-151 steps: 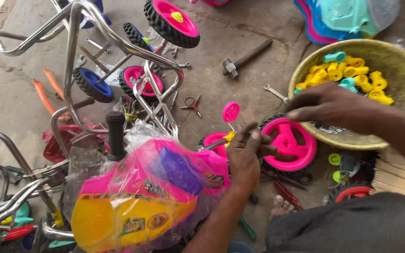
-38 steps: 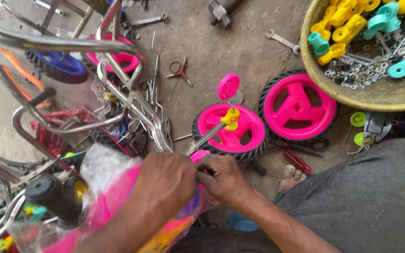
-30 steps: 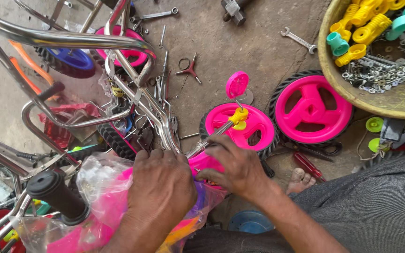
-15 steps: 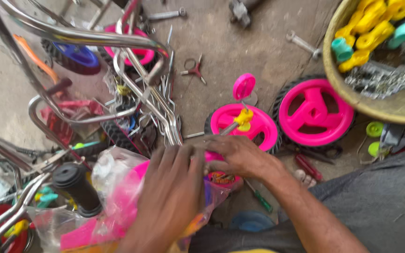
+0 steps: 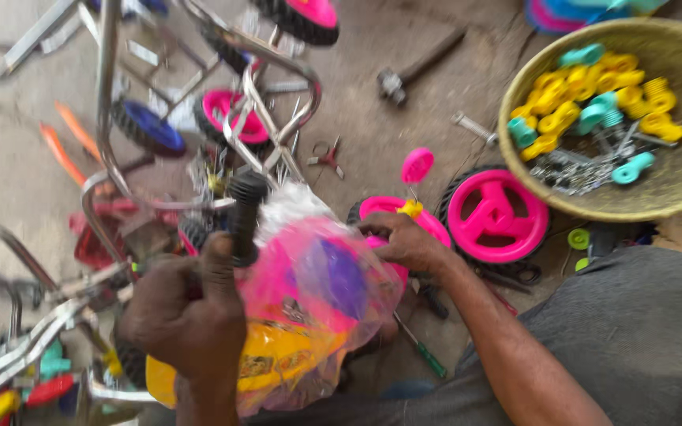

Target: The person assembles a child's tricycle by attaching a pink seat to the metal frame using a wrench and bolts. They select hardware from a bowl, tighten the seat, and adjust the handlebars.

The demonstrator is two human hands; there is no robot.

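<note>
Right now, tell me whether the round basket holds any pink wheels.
No: the round basket holds yellow and teal plastic pieces and metal hardware, while the pink wheel lies outside it on the floor.

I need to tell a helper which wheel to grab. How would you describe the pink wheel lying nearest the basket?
Start at the big woven basket of yellow and teal parts at the upper right. Just off its lower left rim a pink wheel lies flat on the floor. It is the one with a full black tyre and open spokes, uncovered, whereas its neighbour sits partly under the right hand.

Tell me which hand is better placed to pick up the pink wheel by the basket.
Probably the right hand: it rests beside the pink wheel, while the left hand grips the black handlebar grip across the plastic-wrapped body.
</note>
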